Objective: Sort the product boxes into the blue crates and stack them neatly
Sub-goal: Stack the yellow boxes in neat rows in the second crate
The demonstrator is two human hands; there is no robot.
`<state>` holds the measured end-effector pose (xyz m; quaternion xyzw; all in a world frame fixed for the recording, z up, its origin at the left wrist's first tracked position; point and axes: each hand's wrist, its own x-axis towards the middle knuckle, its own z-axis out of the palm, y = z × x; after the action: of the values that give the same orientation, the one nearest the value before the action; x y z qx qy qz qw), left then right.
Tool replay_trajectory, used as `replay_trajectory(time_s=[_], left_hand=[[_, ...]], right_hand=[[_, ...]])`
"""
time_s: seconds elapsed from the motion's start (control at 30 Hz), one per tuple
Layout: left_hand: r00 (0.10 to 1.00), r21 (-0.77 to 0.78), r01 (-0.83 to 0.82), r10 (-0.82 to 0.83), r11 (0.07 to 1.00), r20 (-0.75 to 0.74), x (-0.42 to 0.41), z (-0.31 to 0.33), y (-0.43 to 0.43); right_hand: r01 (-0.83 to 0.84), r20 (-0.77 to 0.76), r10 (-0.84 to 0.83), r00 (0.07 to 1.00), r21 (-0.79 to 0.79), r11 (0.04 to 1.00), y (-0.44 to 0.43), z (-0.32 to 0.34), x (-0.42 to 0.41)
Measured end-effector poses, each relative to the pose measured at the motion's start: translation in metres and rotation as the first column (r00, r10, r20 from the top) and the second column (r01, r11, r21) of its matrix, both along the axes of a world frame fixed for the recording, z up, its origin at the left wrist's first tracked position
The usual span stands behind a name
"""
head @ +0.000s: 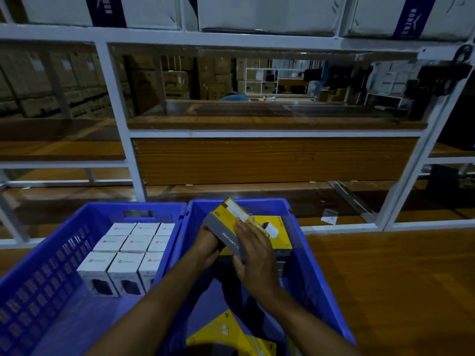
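Note:
Two blue crates stand side by side on the wooden floor. The left crate (46, 255) holds several white boxes (128, 255) in neat rows. Above the right crate (305, 255), both hands hold a yellow and grey box (226, 219), tilted. My left hand (207, 246) grips its lower left edge from beneath. My right hand (253, 249) lies over its grey side, fingers curled round the edge. Behind it a yellow box stack (281, 238) sits at the crate's far end. More yellow boxes (228, 335) lie at the near end.
A white metal shelving rack (120, 124) with wooden boards stands right behind the crates. White cartons (267, 14) fill its top shelf. A small white label (329, 216) lies on the low shelf at right. Wooden floor (385, 278) extends to the right of the crates.

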<state>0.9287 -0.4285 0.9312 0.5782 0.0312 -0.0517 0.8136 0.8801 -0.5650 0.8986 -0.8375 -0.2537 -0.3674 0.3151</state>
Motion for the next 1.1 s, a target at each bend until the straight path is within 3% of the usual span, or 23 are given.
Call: replay_trajectory(time_s=[0.07, 0.13, 0.23, 0.3, 0.33, 0.43, 0.5, 0.57, 0.67, 0.77, 0.83, 0.97, 1.03, 1.1], left_hand=[[1.000, 0.019, 0.010, -0.010, 1.000, -0.006, -0.001, 0.004, -0.001], [0.999, 0.049, 0.047, -0.048, 0.998, 0.016, 0.001, 0.008, -0.001], [0.999, 0.045, 0.052, -0.051, 0.998, -0.012, 0.002, 0.008, 0.000], [0.998, 0.039, 0.055, -0.053, 0.998, -0.042, 0.004, 0.005, 0.000], [0.997, 0.044, 0.061, -0.058, 0.997, -0.056, 0.003, 0.005, 0.000], [0.995, 0.092, 0.034, -0.026, 0.995, -0.091, 0.003, 0.005, 0.001], [0.997, 0.111, 0.009, 0.000, 0.994, -0.074, 0.005, 0.003, 0.003], [0.998, 0.127, -0.009, 0.016, 0.992, -0.056, 0.009, -0.002, 0.006], [0.993, 0.105, -0.097, 0.103, 0.990, -0.058, 0.017, -0.011, 0.012], [0.986, 0.120, -0.149, 0.156, 0.982, -0.052, 0.024, -0.017, 0.016], [0.978, 0.222, -0.180, 0.198, 0.958, -0.062, 0.026, -0.016, 0.017], [0.946, 0.421, -0.180, 0.273, 0.889, -0.173, 0.036, -0.026, 0.017], [0.934, 0.487, -0.164, 0.294, 0.858, -0.205, 0.043, -0.044, 0.018], [0.944, 0.572, -0.005, 0.192, 0.821, -0.268, 0.044, -0.053, 0.017]], right_hand=[[-0.033, -0.066, 0.043, 0.997, 0.158, 0.987, 0.001, 0.001, 0.002], [0.019, -0.204, 0.070, 0.976, 0.405, 0.914, 0.001, 0.010, 0.002], [0.149, -0.379, 0.243, 0.893, 0.758, 0.635, -0.005, 0.020, 0.007], [0.268, -0.468, 0.402, 0.787, 0.846, 0.460, -0.010, 0.022, 0.012], [0.339, -0.522, 0.459, 0.718, 0.840, 0.424, -0.012, 0.023, 0.013], [0.479, -0.693, 0.516, 0.503, 0.721, 0.501, -0.015, 0.027, 0.013], [0.484, -0.765, 0.464, 0.446, 0.643, 0.594, -0.015, 0.025, 0.016], [0.448, -0.805, 0.345, 0.482, 0.565, 0.693, -0.014, 0.018, 0.020], [0.399, -0.777, 0.155, 0.610, 0.470, 0.787, -0.011, 0.007, 0.024], [0.343, -0.721, 0.169, 0.672, 0.505, 0.792, -0.007, 0.007, 0.023], [0.302, -0.704, 0.159, 0.692, 0.482, 0.822, -0.004, 0.007, 0.022], [0.270, -0.628, -0.103, 0.771, 0.176, 0.946, -0.007, -0.004, 0.020], [0.280, -0.627, -0.237, 0.742, -0.031, 0.960, -0.008, -0.011, 0.021], [0.271, -0.622, -0.311, 0.718, -0.161, 0.949, -0.010, -0.016, 0.020]])
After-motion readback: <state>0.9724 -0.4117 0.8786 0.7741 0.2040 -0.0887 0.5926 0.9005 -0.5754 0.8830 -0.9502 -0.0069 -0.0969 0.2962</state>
